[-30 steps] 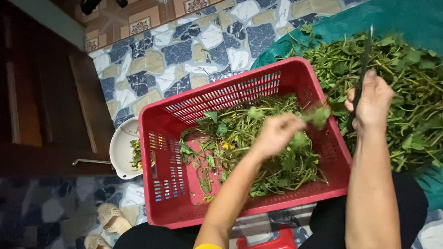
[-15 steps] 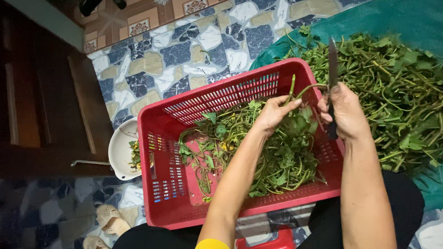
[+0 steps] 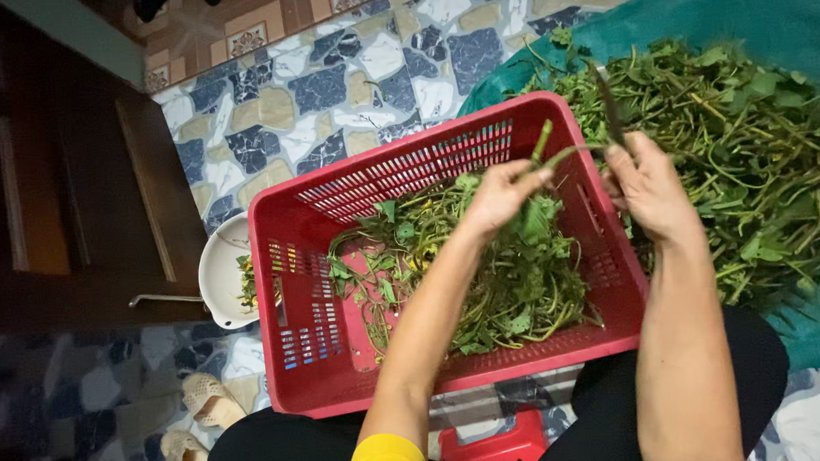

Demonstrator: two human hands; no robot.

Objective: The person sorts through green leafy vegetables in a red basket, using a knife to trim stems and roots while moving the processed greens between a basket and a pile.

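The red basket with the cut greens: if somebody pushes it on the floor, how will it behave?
The red basket probably slides easily, being thin perforated plastic holding only loose greens. Being wide and low, it seems unlikely to tip. Its slotted walls may flex slightly.

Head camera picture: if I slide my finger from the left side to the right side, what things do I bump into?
Dark wooden cabinet → white bowl → red basket → left hand pinching a green stem → right hand → pile of leafy green stems on the green sheet.
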